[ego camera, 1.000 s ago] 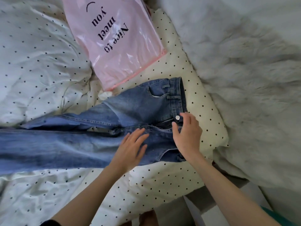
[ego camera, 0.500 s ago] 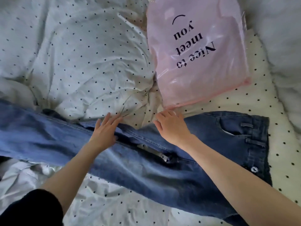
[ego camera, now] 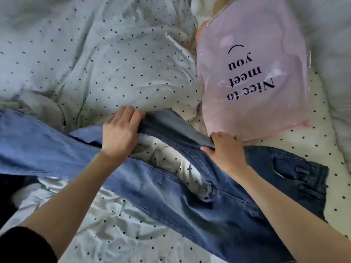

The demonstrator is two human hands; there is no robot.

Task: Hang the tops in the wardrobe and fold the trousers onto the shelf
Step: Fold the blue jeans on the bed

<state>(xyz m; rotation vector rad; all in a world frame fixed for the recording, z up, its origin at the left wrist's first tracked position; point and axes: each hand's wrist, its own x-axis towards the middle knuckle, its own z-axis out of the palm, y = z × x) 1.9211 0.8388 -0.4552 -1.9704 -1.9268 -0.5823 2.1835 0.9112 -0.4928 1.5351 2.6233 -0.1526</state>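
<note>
Jeans (ego camera: 190, 211) run off-frame left, upper leg gripped by left hand (ego camera: 119, 133) and right hand (ego camera: 226, 150).

The jeans (ego camera: 171, 202) run off the left edge; their waistband button is hidden.

The surface in view is a bed (ego camera: 133, 234) covered by a white duvet (ego camera: 117, 59) printed with small dark dots. The duvet is heavily creased, with raised folds at upper left and flatter, shinier wrinkles at lower centre. At right, a cream dotted pillow (ego camera: 321, 147) lies flat. Along the right edge and upper right corner runs a pale grey furry blanket (ego camera: 334, 54), touching the pillow. A pink plastic bag (ego camera: 252, 76), printed "Nice to meet you", rests across duvet and pillow. Lighting is soft, diffuse daylight; shadows are faint.
</note>
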